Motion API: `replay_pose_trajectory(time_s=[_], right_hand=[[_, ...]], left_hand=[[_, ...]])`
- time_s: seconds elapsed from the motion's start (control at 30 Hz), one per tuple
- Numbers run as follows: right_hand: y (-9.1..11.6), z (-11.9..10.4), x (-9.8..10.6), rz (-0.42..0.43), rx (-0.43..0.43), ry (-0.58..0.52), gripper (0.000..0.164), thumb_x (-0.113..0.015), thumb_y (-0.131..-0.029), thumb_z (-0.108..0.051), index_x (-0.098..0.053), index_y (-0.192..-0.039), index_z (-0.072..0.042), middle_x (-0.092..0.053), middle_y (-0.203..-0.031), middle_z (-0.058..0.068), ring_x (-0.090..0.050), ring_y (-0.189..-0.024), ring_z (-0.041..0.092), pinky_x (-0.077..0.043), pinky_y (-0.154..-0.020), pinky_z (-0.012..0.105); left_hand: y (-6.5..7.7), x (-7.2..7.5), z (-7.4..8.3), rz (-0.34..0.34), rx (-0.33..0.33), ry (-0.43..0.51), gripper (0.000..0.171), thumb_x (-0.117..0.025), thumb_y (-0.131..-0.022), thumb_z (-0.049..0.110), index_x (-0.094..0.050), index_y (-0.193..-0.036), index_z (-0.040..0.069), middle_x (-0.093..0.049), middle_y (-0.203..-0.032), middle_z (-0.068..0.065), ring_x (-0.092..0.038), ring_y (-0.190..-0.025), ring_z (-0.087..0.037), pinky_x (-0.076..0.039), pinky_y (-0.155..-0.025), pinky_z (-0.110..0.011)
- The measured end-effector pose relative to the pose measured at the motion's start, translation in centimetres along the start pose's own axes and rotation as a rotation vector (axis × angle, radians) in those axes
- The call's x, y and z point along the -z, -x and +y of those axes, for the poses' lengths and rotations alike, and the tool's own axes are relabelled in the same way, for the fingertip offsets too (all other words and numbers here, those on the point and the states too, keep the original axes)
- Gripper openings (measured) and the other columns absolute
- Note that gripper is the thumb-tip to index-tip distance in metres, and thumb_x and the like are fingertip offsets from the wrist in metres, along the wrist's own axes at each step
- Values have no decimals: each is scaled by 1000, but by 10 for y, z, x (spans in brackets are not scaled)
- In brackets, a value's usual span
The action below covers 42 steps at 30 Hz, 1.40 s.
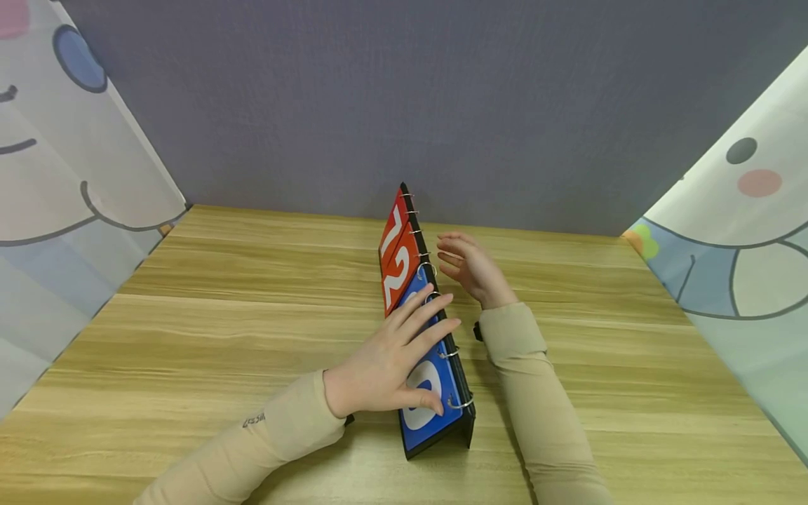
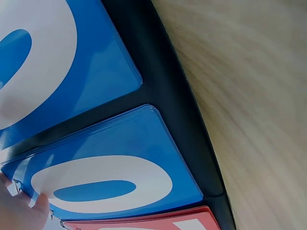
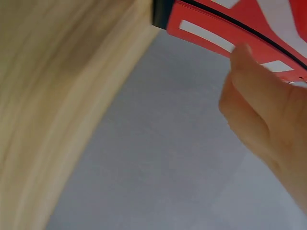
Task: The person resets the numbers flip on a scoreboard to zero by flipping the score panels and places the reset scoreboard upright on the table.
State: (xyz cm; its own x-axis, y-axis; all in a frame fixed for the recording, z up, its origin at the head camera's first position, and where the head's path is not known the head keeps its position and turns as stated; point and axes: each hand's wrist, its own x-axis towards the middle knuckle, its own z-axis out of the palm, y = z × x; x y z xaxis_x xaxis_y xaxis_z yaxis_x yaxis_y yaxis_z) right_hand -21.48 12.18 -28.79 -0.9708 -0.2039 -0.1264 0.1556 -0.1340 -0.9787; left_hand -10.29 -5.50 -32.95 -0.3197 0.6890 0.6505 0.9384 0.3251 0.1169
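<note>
A tent-shaped flip scoreboard stands on the table, its ringed spine running away from me. Blue cards bearing white zeros fill its near half, and red cards with white digits the far half. My left hand lies with spread fingers over the blue cards; whether every fingertip touches cannot be told. On the other side of the spine, my right hand is beside the far half, fingers loosely bent and holding nothing. In the right wrist view, red cards appear beyond that hand's thumb.
The board stands on a wood-grain table. A grey panel rises behind the table's back edge. Cartoon-printed curtains hang at the left and right.
</note>
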Motion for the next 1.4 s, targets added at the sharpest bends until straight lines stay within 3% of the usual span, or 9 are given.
replay_pose_trajectory(time_s=[0.13, 0.27, 0.37, 0.5, 0.6, 0.83, 1.1, 1.27, 1.4], right_hand=[[-5, 5, 3, 12, -83, -65, 39, -38, -99, -19, -31, -135, -7, -11, -152, 19, -17, -137, 42, -20, -110, 47], [-8, 10, 4, -4, -141, -106, 49, -36, -100, -21, -18, -144, -10, -1, -153, 15, -8, -136, 43, -18, -103, 45], [-10, 13, 4, -46, -191, -107, 57, -35, -100, -25, -9, -150, -13, 3, -154, 16, -8, -138, 42, -24, -99, 43], [-11, 17, 6, -60, -244, -89, 58, -33, -100, -29, -11, -151, -13, -3, -154, 17, -28, -125, 31, -36, -83, 34], [-11, 19, 7, -50, -257, -75, 54, -33, -101, -29, -20, -149, -9, -8, -152, 17, -31, -109, 22, -35, -74, 28], [-12, 21, 9, -54, -266, -75, 33, -34, -101, -30, -42, -127, -11, -9, -154, 17, -22, -131, 30, -35, -74, 28], [-14, 22, 6, -97, -259, -53, 20, -34, -102, -28, -47, -101, -13, -35, -118, 8, -45, -92, 20, -44, -70, 27], [-13, 24, 6, -144, -259, -14, 20, -32, -102, -29, -45, -106, -14, -36, -119, 9, -50, -89, 19, -47, -70, 25], [-13, 23, 6, -124, -265, -51, 22, -31, -102, -30, -45, -106, -13, -35, -118, 9, -47, -93, 20, -46, -71, 26]], left_hand=[[0, 0, 0, 1, -1, -5, 86, -19, -86, 69, -27, -144, 6, -20, -153, -18, -14, -142, -41, -16, -113, -52], [0, 0, 0, 5, -3, -6, 86, -19, -86, 69, -27, -144, 6, -20, -153, -18, -14, -143, -41, -16, -114, -52], [0, 0, 0, 6, -6, -5, 87, -19, -86, 69, -28, -143, 5, -20, -153, -19, -14, -142, -41, -16, -114, -52], [0, 0, 0, 2, -7, -3, 87, -19, -86, 69, -26, -144, 6, -19, -153, -19, -14, -142, -41, -16, -114, -52], [0, 0, 0, -3, -7, -5, 87, -19, -86, 70, -26, -145, 6, -18, -153, -19, -14, -143, -41, -15, -114, -52], [-1, 1, 0, -4, -3, -1, 87, -18, -85, 70, -26, -145, 6, -18, -154, -18, -14, -142, -42, -14, -114, -52], [0, 0, 0, 2, -4, -4, 87, -19, -86, 70, -26, -144, 6, -19, -153, -18, -14, -142, -41, -15, -114, -52], [0, -1, 0, -2, -1, -1, 86, -19, -86, 70, -26, -145, 7, -19, -153, -18, -12, -143, -40, -15, -114, -53], [0, 0, 0, -1, -4, -3, 86, -19, -86, 69, -26, -144, 6, -19, -153, -18, -12, -143, -41, -15, -114, -53]])
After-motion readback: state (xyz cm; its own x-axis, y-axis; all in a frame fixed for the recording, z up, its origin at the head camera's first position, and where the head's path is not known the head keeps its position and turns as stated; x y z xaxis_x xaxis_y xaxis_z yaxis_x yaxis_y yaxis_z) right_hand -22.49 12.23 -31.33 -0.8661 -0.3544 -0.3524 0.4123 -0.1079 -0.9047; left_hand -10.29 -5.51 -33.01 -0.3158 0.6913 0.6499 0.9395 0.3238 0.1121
